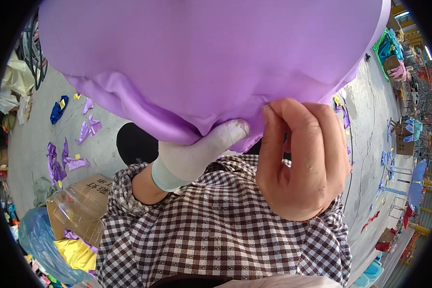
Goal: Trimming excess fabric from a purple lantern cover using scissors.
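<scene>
A large sheet of glossy purple satin cloth [201, 53] fills the upper view, smooth and taut above, with loose folds along its lower edge. My left hand [201, 149], in a whitish glove with a pale green cuff, is closed on a gathered fold, thumb lying on top; its other fingers are hidden beneath the cloth. My bare right hand [305, 158] is closed in a pinch just to the right. Its thumb and fingertips meet at the cloth's lower edge, where a small crease runs into them. Whether anything small is also between these fingertips is hidden.
Purple cloth scraps [55, 163] and a blue scrap [59, 110] litter the grey floor at left. Nearby stand a cardboard box [89, 192] and a blue plastic bag [38, 240], with yellow cloth [77, 254] beside them. Racks and another carton [403, 139] line the right side.
</scene>
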`<move>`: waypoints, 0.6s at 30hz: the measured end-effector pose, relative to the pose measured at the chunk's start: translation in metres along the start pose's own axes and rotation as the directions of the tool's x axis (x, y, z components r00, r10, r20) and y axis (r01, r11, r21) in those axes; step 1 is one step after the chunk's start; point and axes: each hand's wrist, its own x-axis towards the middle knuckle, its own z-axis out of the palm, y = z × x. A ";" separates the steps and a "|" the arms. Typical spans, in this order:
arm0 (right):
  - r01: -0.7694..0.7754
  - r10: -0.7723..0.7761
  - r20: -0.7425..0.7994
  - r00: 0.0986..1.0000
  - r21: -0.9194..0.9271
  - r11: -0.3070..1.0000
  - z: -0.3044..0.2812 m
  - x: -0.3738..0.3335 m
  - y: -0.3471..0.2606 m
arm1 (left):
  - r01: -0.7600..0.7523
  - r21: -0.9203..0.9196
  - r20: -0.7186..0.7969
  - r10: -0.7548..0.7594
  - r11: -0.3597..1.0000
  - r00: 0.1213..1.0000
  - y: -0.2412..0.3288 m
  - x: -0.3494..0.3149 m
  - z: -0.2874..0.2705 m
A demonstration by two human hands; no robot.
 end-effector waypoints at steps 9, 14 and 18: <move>-0.040 0.043 0.091 0.995 -0.039 0.998 -0.026 -0.024 0.022 | -0.233 0.014 0.093 0.230 0.972 0.969 -0.010 0.002 -0.006; 0.252 -0.244 -0.145 0.959 0.037 0.967 -0.019 -0.034 0.045 | -0.358 0.022 0.041 0.357 0.933 0.933 -0.008 0.001 -0.005; 0.605 -0.494 -0.512 0.703 0.066 0.793 0.007 -0.044 0.063 | -0.244 -0.098 0.108 0.254 0.965 0.961 0.004 -0.023 -0.018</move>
